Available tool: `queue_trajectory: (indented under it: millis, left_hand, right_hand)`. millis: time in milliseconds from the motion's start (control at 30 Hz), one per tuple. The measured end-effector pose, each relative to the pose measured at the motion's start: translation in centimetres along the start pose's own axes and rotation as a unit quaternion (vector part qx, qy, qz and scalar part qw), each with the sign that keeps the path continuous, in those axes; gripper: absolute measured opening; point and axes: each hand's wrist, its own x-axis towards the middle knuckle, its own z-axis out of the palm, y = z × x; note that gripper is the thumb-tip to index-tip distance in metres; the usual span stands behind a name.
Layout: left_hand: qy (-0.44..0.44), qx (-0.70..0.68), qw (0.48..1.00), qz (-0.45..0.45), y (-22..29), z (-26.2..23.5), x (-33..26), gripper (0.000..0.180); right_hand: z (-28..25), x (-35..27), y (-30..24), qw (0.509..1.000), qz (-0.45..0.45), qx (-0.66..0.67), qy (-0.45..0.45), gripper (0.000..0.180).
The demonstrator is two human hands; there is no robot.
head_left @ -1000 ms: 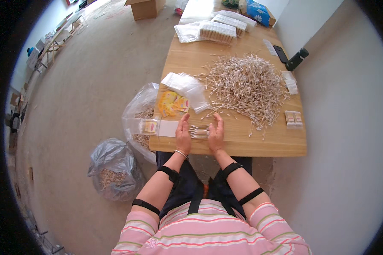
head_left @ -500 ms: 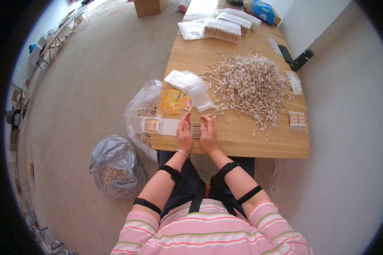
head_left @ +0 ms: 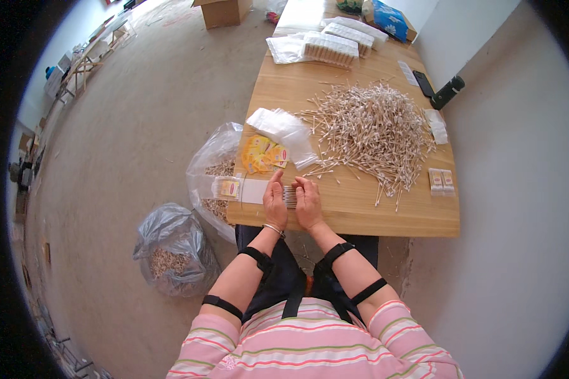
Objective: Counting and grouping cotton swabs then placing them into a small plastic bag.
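- Grey crinkled plastic bag sits on the concrete floor at the far left, with pale sticks showing inside.
- Clear plastic bag hangs against the left edge of the wooden table, also holding pale sticks.
- Flat filled packet with a small yellow label lies at the table's left edge, just beside the left hand.
- Yellow paper labels lie fanned behind it, touching a heap of limp clear sleeves.
- Left hand and right hand rest side by side at the near edge, fingers curled together, pinching a small row of cotton swabs between them.
- Big loose pile of cotton swabs, thin wooden sticks with white tips, spreads across the middle of the table, well behind the hands.
- Two small labelled packets lie near the right edge.
- Stacked filled packs sit at the far end, with a blue packet beyond them.
- Black phone and dark bottle lie at the far right edge.
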Motion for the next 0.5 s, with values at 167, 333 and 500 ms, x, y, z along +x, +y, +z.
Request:
queue_trajectory:
  millis: [167, 333, 500]
  left_hand:
    - [-0.042, 0.025, 0.999, 0.008, -0.2, 0.1, 0.4, 0.049]
    - [-0.045, 0.007, 0.999, -0.012, -0.3, -1.0, 0.5, 0.049]
    - [-0.030, -0.095, 0.993, -0.063, 0.1, -0.1, 0.5, 0.049]
  right_hand:
    - [0.2, 0.0, 0.6, 0.994, 0.020, 0.098, 0.039, 0.025]
    - [-0.5, -0.3, -0.1, 0.988, 0.065, 0.140, -0.016, 0.031]
    - [-3.5, -1.1, 1.6, 0.993, -0.089, -0.051, -0.065, 0.049]
